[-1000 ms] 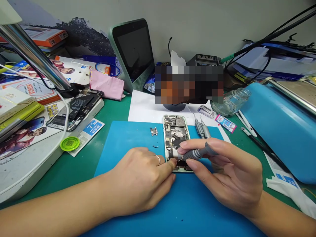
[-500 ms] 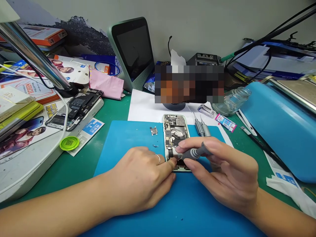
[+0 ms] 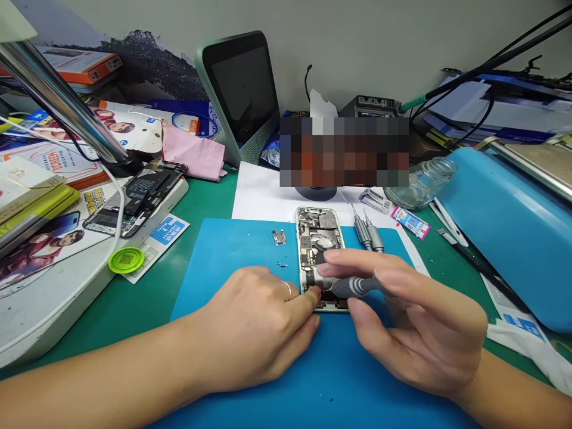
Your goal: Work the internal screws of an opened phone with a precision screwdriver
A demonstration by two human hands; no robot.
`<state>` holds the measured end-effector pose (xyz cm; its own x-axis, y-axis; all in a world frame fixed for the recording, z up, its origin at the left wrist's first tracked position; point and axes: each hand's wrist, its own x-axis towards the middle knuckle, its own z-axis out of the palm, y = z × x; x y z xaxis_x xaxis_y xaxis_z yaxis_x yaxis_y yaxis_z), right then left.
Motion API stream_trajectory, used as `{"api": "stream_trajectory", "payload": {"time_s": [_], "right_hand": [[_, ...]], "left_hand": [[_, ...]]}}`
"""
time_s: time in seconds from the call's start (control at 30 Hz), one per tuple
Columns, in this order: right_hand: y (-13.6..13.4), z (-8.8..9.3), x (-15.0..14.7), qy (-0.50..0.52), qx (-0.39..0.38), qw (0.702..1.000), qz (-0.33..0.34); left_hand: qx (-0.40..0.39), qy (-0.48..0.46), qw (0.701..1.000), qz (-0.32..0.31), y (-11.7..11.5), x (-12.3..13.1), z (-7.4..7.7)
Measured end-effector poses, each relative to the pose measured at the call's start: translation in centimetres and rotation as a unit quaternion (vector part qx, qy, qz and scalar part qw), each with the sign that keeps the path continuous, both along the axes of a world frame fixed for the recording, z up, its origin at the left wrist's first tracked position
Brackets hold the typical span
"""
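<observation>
1. Currently, an opened phone [image 3: 328, 221] lies on the blue mat [image 3: 236, 250], between the hands.
2. Left hand [image 3: 263, 328]: curled, one fingertip on the phone's lower part; whether it pinches anything cannot be told.
3. Right hand [image 3: 420, 322]: fingers loosely spread around a grey screwdriver [image 3: 349, 287], index fingertip at its rear end; thumb contact unclear.
4. Metal bracket [image 3: 279, 238]: left of the phone, apart from it.
</observation>
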<state>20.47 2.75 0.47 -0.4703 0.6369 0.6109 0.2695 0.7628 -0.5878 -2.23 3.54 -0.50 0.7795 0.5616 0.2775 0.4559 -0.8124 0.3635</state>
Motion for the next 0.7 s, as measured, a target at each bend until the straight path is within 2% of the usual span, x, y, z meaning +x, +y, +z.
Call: {"api": "stream_trajectory", "payload": {"time_s": [0.27, 0.43, 0.7], "right_hand": [[0.38, 0.08, -0.02, -0.017, 0.061, 0.998, -0.001], [0.52, 0.19, -0.13, -0.009, 0.06, 0.998, 0.006], [0.16, -0.07, 0.2, 0.007, 0.015, 1.0, -0.003]], "left_hand": [[-0.002, 0.006, 1.0, 0.004, -0.04, -0.09, -0.07], [0.002, 0.006, 1.0, 0.001, -0.02, -0.1, -0.1], [0.0, 0.003, 1.0, 0.003, -0.06, -0.08, -0.13]]}}
